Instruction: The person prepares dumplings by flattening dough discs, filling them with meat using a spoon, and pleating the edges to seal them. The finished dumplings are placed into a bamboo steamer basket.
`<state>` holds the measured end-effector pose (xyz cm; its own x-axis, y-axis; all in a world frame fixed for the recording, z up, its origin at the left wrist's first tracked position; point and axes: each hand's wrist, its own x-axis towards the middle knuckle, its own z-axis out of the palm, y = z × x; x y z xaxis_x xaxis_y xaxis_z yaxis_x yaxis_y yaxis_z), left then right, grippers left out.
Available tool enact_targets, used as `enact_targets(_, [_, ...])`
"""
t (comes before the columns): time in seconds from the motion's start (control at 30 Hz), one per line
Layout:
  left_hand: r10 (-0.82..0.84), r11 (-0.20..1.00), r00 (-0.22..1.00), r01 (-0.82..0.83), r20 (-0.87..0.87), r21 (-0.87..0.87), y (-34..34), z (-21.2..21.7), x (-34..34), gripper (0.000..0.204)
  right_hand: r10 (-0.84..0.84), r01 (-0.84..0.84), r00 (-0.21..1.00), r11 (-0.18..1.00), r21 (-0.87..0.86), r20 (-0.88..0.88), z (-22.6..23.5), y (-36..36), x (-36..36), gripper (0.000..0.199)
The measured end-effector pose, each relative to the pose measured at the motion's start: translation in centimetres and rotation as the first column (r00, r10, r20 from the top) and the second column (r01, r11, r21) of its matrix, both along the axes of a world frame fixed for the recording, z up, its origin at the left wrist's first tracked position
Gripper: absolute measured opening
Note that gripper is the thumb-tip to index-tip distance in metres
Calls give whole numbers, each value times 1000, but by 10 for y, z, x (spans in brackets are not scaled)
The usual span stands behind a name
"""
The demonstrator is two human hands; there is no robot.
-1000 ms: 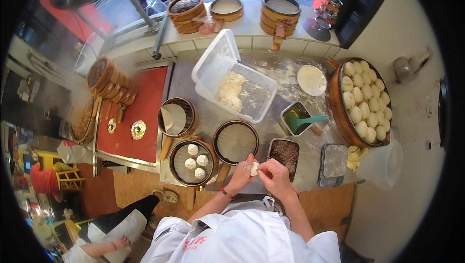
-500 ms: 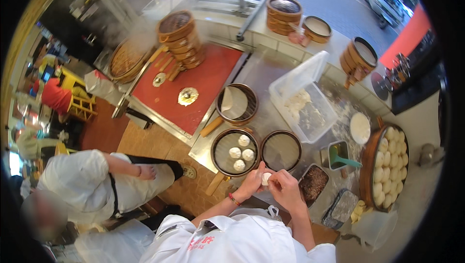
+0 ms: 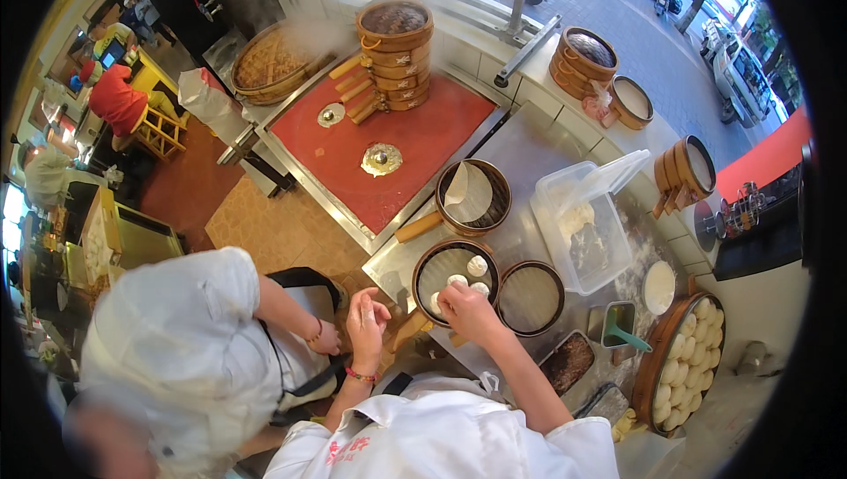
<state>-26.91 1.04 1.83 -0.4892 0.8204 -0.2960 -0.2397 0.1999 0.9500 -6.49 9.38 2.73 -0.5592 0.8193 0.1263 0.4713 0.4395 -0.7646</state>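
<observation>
While the right hand (image 3: 465, 310) reaches over the near rim of a round bamboo steamer basket (image 3: 456, 272), its grip closes narrowly around something small and pale, probably a dumpling, though the fingers hide it. Three white dumplings (image 3: 477, 265) already sit inside, just beyond the fingertips, spaced apart, likely so they do not stick. The left hand (image 3: 366, 321) hovers to the left of the basket, off the table edge, fingers loosely curled and holding nothing visible. Right of the working hand lies an empty lined steamer (image 3: 530, 297); nearer the body, a tray of dark filling (image 3: 568, 361). The steel table (image 3: 529, 153) stands in an open-fronted shop kitchen, steam rising from stacked baskets (image 3: 394, 54) far ahead. A co-worker (image 3: 168, 347) in white bends at the left.
</observation>
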Motion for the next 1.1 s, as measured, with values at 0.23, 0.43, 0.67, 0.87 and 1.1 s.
enact_targets(0.23, [-75, 997, 993, 75, 89, 11, 17, -14, 18, 22, 10, -20, 968, 999, 37, 252, -13, -7, -10, 10])
enact_targets(0.43, [-171, 985, 982, 171, 75, 3, 46, -5, 43, 21, -85, 84, 996, 995, 55, 16, 14, -17, 17, 19])
enact_targets(0.67, [-221, 975, 975, 221, -15, -1, 65, -8, 61, 21, -355, 362, 904, 932, -16, -239, 55, 9, 132, 22])
enact_targets(0.87, [-259, 965, 964, 256, -56, -46, 67, 5, 79, 20, -614, 627, 772, 778, -39, 163, -28, 82, 265, 37])
enact_targets(1.1, [-282, 959, 958, 281, -52, -31, 62, 11, 94, 18, -261, 254, 874, 964, 74, 410, -72, 133, 262, 49])
